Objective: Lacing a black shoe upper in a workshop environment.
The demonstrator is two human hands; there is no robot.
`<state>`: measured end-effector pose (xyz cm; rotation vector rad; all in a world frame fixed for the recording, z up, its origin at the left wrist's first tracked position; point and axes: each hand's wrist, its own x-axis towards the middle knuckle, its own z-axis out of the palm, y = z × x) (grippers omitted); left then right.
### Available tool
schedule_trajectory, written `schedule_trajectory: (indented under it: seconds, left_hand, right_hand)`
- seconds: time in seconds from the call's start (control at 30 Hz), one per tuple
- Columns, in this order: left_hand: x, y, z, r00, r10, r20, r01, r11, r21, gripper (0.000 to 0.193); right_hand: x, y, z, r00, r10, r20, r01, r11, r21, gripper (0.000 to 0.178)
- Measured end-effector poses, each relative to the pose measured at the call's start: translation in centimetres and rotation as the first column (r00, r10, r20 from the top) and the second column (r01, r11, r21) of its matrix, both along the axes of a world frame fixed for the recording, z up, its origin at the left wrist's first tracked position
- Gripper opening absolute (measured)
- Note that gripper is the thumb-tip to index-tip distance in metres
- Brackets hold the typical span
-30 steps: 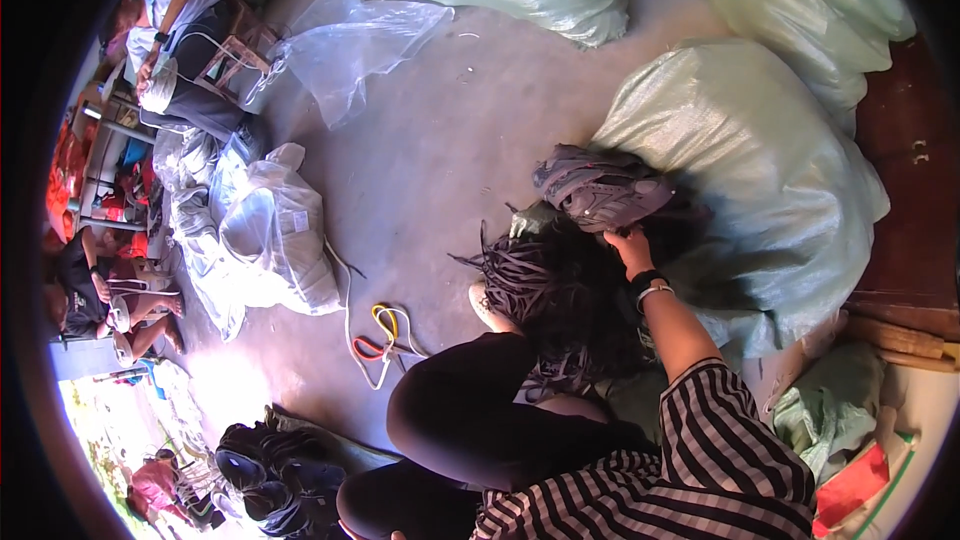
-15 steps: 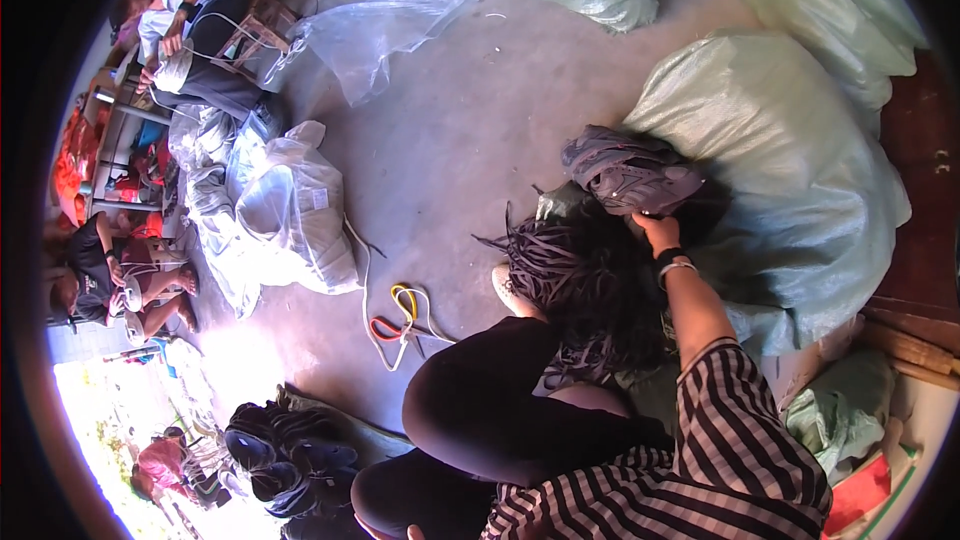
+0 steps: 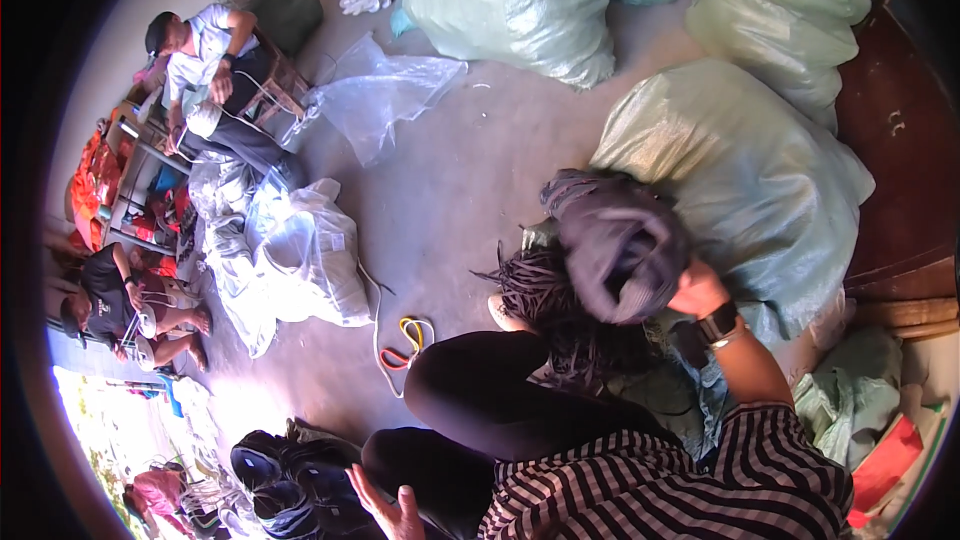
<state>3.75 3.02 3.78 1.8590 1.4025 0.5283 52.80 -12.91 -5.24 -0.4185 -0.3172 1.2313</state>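
My right hand (image 3: pixel 702 292) is closed on the edge of a bundle of dark grey shoe uppers (image 3: pixel 630 250), slightly blurred, with a dark opening turned toward me. Below the bundle lies a heap of thin black laces (image 3: pixel 535 280), partly hidden by the uppers and my leg. My left hand (image 3: pixel 388 505) hangs at the lower edge beside my knee, empty, its fingers apart. Nearest to it is a stack of black shoe uppers (image 3: pixel 300 470) on the left.
Large pale green woven sacks (image 3: pixel 740 200) stand at the right and back. Scissors with yellow and red handles (image 3: pixel 403 343) lie on the floor by a white cord. White plastic bags (image 3: pixel 310 260) sit at the left. Two seated people (image 3: pixel 205 65) handle cords, and another person in pink bends below them.
The bundle of uppers has come nearer to me in my right hand and turned so its opening shows. My left hand has risen into view. The whole view has shifted a little.
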Motion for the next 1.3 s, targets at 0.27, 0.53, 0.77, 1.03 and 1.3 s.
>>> schedule_trajectory:
  seconds: [0.27,0.53,0.77,1.03,1.3]
  left_hand:
    - [4.2,0.9,8.7,0.923,-0.173,0.343,0.139,0.983,0.124,0.094]
    - [2.5,2.5,8.9,0.794,-0.502,0.344,0.606,0.693,-0.390,0.088]
    - [6.1,4.8,8.0,0.841,-0.381,0.385,0.531,0.717,-0.450,0.087]
    - [8.9,7.6,5.6,0.908,-0.156,0.389,0.365,0.750,-0.551,0.085]
    - [7.7,6.4,5.5,0.939,0.103,0.329,0.141,0.756,-0.639,0.084]
  right_hand:
    - [-17.5,13.6,6.0,0.358,0.933,-0.027,-0.933,0.359,0.024,0.059]
    - [-20.3,15.9,10.2,0.226,0.903,0.365,-0.963,0.264,-0.057,0.039]
    - [-2.0,15.3,-2.9,0.468,0.330,0.820,0.128,0.893,-0.432,0.020]
    - [14.1,12.9,-14.7,-0.263,0.645,0.718,0.843,0.516,-0.154,0.040]
    - [14.2,16.4,-17.2,-0.229,0.901,0.370,0.825,0.381,-0.418,0.036]
